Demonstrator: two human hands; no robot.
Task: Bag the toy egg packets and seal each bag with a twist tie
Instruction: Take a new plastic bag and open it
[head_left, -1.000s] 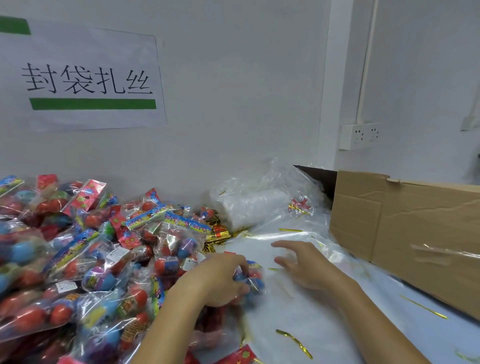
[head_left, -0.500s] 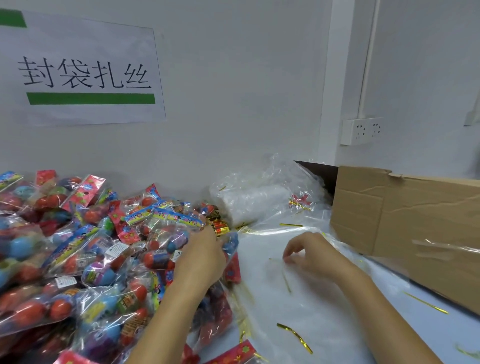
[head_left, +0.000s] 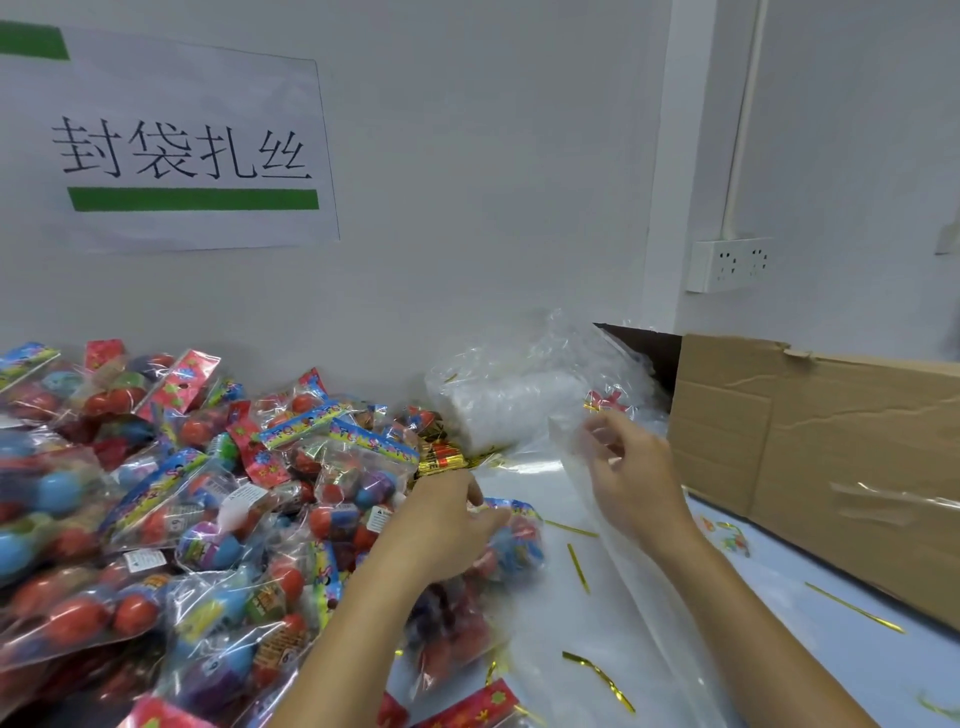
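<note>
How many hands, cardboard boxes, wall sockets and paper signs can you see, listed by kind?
Hands: 2, the left hand gripping a toy egg packet, the right hand pinching a clear bag
Cardboard box: 1
Wall socket: 1
Paper sign: 1
Total: 5

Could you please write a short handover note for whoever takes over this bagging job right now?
Left hand grips a toy egg packet at the edge of the packet pile.
Right hand pinches a clear bag, lifted off the table.
Gold twist ties lie loose on the table; more bags sit by the wall.
Done: packet and bag picked up.
Left: packet into the bag, twist tie on, then the rest of the pile.
</note>
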